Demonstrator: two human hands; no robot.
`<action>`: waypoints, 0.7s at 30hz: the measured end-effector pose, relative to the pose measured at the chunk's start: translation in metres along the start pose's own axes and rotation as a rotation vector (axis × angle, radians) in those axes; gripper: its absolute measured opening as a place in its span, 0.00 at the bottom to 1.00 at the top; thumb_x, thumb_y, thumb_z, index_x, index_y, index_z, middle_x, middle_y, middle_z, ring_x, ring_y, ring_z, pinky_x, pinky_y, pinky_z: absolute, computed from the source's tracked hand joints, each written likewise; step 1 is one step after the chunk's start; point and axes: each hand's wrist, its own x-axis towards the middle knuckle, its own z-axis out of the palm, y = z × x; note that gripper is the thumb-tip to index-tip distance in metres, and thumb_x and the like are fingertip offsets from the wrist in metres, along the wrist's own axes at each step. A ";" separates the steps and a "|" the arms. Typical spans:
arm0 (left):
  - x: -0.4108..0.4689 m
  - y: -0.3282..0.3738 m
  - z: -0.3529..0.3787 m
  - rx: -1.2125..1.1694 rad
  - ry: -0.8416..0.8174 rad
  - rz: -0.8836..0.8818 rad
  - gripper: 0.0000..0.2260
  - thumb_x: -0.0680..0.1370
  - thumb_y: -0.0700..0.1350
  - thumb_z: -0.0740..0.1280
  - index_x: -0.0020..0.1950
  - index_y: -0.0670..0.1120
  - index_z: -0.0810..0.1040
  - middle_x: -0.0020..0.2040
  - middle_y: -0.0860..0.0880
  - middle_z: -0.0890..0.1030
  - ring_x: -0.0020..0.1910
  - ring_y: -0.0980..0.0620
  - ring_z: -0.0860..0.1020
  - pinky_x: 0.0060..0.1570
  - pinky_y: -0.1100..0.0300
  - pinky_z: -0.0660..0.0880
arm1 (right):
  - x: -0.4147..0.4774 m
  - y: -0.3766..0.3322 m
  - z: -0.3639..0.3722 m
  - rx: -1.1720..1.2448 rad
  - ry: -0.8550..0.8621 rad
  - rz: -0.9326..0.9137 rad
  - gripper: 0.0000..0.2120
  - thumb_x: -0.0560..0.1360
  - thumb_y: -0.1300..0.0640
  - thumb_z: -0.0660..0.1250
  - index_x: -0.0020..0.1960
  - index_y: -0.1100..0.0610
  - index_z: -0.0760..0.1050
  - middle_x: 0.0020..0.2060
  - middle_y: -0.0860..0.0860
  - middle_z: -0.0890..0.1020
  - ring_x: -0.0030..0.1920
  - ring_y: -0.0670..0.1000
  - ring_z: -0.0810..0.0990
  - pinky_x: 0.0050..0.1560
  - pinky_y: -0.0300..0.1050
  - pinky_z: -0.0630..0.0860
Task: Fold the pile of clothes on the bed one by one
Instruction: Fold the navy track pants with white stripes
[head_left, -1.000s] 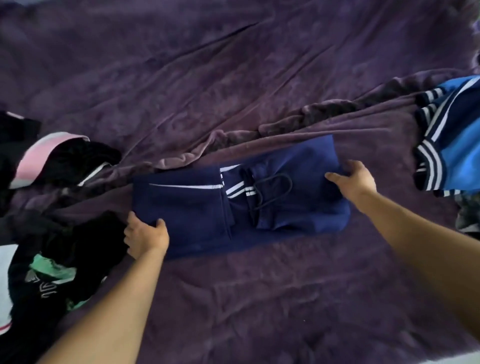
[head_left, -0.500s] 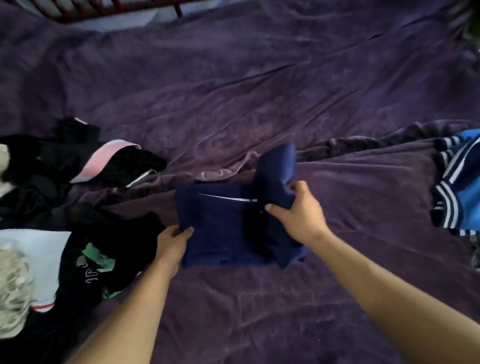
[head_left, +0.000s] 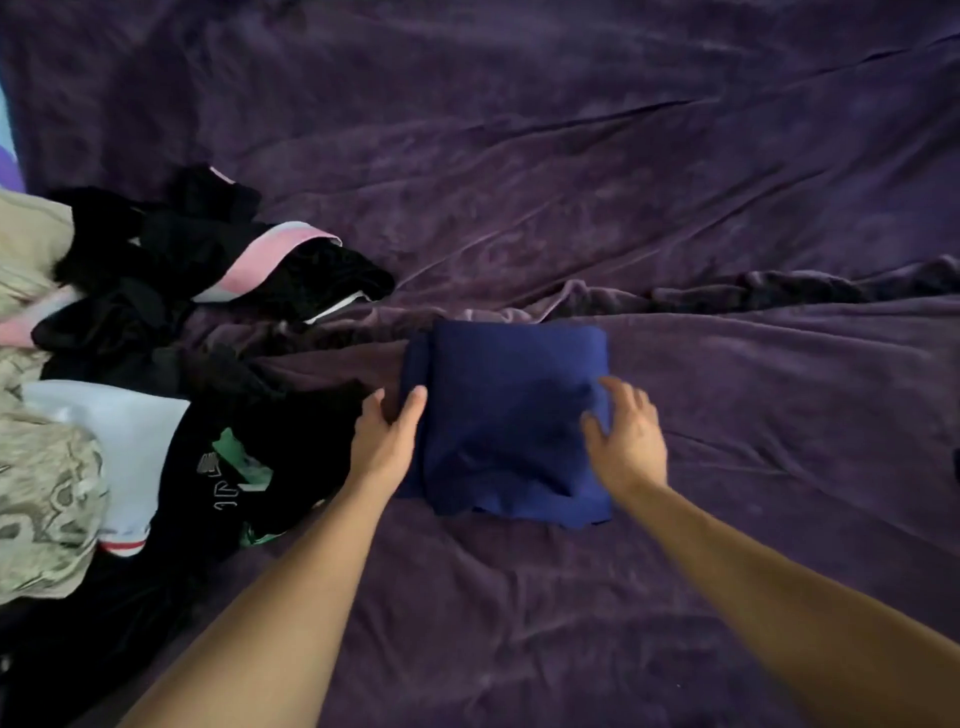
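Several pieces, far left: heaped loose as the pile of clothes (head_left: 104, 322) on the bed (head_left: 519, 623), unfolded and overlapping.
Heap, left edge: beige patterned garment (head_left: 47, 499), crumpled, partly cut off by the frame.
Heap, just right of that: white garment (head_left: 124, 441), with a red stripe along its lower hem.
Heap, upper part: black garment with pink band (head_left: 270, 254), the band curving across dark cloth.
Heap, right side: black garment with green print (head_left: 249, 467), lying close beside the left forearm.
Centre left, left hand (head_left: 387, 436): clamped on the left edge of the navy garment, thumb on top, fingers down along the side of the fold.
Centre, navy garment (head_left: 509, 415): folded into a compact, roughly square bundle, lying flat on the bed between both hands, near the heap but not on it.
Centre right, right hand (head_left: 626, 441): fingers straight and spread apart over the bundle's right edge, gripping nothing; blurred, so contact with the cloth cannot be told.
Under everything, purple blanket (head_left: 571, 156): covers the bed, creased in long diagonal wrinkles.
Behind the bundle, toward the right: ridge (head_left: 753, 291) of bunched blanket, running off to the right edge of view.
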 end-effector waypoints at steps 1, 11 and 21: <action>0.002 0.004 0.012 0.028 -0.027 0.024 0.38 0.73 0.67 0.63 0.76 0.51 0.57 0.72 0.43 0.68 0.68 0.41 0.69 0.66 0.47 0.67 | 0.009 0.014 -0.003 -0.034 -0.034 0.074 0.29 0.75 0.51 0.67 0.74 0.53 0.63 0.69 0.56 0.68 0.67 0.63 0.68 0.60 0.57 0.70; -0.021 -0.015 0.058 0.414 0.158 0.361 0.23 0.81 0.47 0.59 0.75 0.45 0.60 0.65 0.38 0.74 0.58 0.34 0.75 0.51 0.47 0.70 | -0.017 0.038 0.060 0.148 -0.168 0.210 0.41 0.72 0.34 0.65 0.76 0.39 0.47 0.68 0.54 0.74 0.63 0.63 0.74 0.58 0.52 0.71; -0.166 -0.025 0.015 0.363 -0.081 0.598 0.18 0.81 0.39 0.58 0.69 0.54 0.71 0.60 0.44 0.78 0.56 0.41 0.77 0.51 0.57 0.69 | -0.145 0.050 -0.042 0.127 -0.132 0.205 0.37 0.70 0.36 0.68 0.74 0.38 0.55 0.62 0.49 0.78 0.58 0.56 0.78 0.54 0.48 0.73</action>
